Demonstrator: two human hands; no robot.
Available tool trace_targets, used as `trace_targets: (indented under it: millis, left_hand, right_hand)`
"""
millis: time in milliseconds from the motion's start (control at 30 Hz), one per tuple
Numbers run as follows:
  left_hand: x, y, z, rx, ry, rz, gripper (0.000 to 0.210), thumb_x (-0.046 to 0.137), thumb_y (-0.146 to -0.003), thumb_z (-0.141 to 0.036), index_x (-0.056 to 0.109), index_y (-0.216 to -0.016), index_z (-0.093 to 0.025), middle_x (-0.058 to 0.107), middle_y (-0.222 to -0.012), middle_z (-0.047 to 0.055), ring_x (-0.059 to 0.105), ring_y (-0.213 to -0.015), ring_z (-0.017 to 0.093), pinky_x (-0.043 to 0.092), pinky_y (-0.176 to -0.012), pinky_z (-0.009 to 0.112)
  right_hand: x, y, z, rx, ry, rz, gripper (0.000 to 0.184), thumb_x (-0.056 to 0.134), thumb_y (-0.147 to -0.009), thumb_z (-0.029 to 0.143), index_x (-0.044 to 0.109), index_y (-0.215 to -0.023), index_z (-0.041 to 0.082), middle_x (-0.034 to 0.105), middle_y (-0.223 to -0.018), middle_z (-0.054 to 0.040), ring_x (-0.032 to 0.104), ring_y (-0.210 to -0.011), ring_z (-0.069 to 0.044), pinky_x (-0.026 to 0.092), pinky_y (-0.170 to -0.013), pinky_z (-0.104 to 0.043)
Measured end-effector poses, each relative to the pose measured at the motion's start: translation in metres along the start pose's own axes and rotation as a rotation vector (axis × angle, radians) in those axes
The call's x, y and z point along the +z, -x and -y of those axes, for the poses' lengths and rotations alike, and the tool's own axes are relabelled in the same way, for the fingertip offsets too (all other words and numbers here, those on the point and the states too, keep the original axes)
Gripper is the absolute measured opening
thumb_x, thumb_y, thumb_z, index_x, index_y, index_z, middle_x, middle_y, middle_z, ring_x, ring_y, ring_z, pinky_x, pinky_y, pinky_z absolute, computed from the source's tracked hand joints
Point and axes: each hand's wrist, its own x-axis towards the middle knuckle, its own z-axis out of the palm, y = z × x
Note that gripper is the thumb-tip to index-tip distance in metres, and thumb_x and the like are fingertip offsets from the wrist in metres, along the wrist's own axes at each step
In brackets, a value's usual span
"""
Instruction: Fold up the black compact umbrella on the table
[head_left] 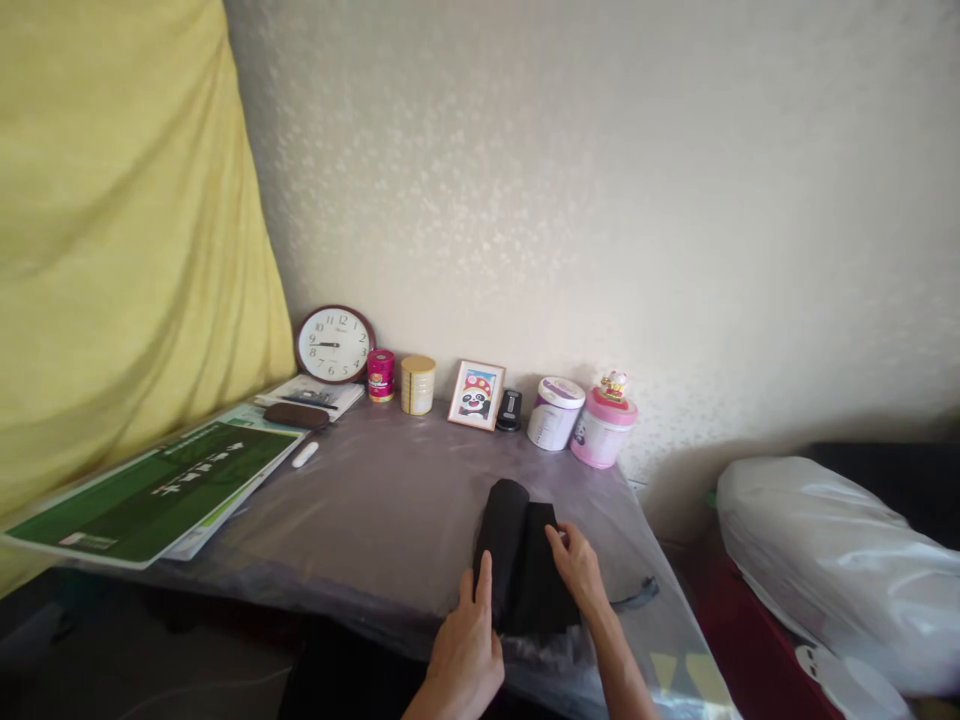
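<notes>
A black fabric roll (501,535) lies at the near right part of the table, with one flat flap (541,560) spread out to its right. My left hand (469,640) grips the near left side of the roll, the index finger stretched along it. At the flap's right edge, my right hand (576,565) pinches the fabric between thumb and fingers. A dark strap (637,594) trails on the table beyond my right wrist; whether it joins the fabric is hidden behind the wrist.
Along the wall stand a clock (335,344), a pink can (381,376), a yellow-lidded can (418,386), a panda picture frame (477,395) and two tubs (556,413). Green boards (165,490) lie at left. A white bag (832,550) sits right of the table edge (667,560).
</notes>
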Motion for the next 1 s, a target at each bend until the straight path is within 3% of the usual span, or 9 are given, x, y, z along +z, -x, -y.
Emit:
trace_targets:
  millis: [167,367,533,767,1000]
  left_hand:
    - [0.003,0.0,0.001,-0.002,0.001,0.003,0.086,0.04,-0.072,-0.004,-0.007,-0.14,-0.024,0.027,-0.142,0.016,0.06,-0.095,0.019,0.045,-0.08,0.027]
    - [0.001,-0.001,-0.001,-0.013,-0.009,0.008,0.085,0.04,-0.071,-0.002,-0.005,-0.141,-0.02,0.025,-0.143,0.017,0.059,-0.1,0.021,0.045,-0.083,0.028]
    - [0.0,-0.001,-0.001,-0.014,-0.023,0.025,0.082,0.038,-0.072,-0.001,-0.004,-0.141,-0.017,0.025,-0.142,0.02,0.056,-0.106,0.023,0.044,-0.086,0.029]
    - [-0.002,-0.002,0.0,-0.009,0.002,0.037,0.081,0.04,-0.073,-0.003,-0.004,-0.14,-0.015,0.017,-0.147,0.017,0.05,-0.115,0.021,0.042,-0.09,0.026]
    - [-0.011,0.001,-0.003,-0.016,0.058,0.044,0.093,0.04,-0.071,0.0,-0.025,-0.134,-0.021,0.007,-0.149,0.015,0.048,-0.117,0.018,0.039,-0.089,0.021]
  right_hand:
    - [-0.001,0.002,0.014,-0.018,-0.191,0.035,0.033,0.051,-0.073,0.04,0.064,-0.09,0.015,0.069,-0.079,-0.0085,0.064,-0.076,-0.024,0.046,-0.067,-0.031]
    - [0.01,-0.001,0.052,-0.038,-0.407,0.088,0.039,0.052,-0.073,0.04,0.063,-0.098,0.012,0.067,-0.069,-0.0048,0.062,-0.068,-0.021,0.046,-0.062,-0.029]
    - [0.023,-0.001,0.074,0.001,-0.399,0.109,0.036,0.055,-0.072,0.033,0.061,-0.1,0.012,0.067,-0.077,-0.0072,0.063,-0.075,-0.02,0.047,-0.066,-0.028]
    - [0.033,-0.001,0.078,-0.062,-0.293,0.155,0.027,0.053,-0.075,0.027,0.058,-0.097,0.013,0.054,-0.051,0.0037,0.053,-0.049,-0.015,0.038,-0.049,-0.024]
    - [0.031,0.002,0.079,-0.133,-0.276,0.155,0.03,0.05,-0.077,0.033,0.058,-0.099,0.014,0.055,-0.053,0.0028,0.055,-0.053,-0.016,0.039,-0.053,-0.025]
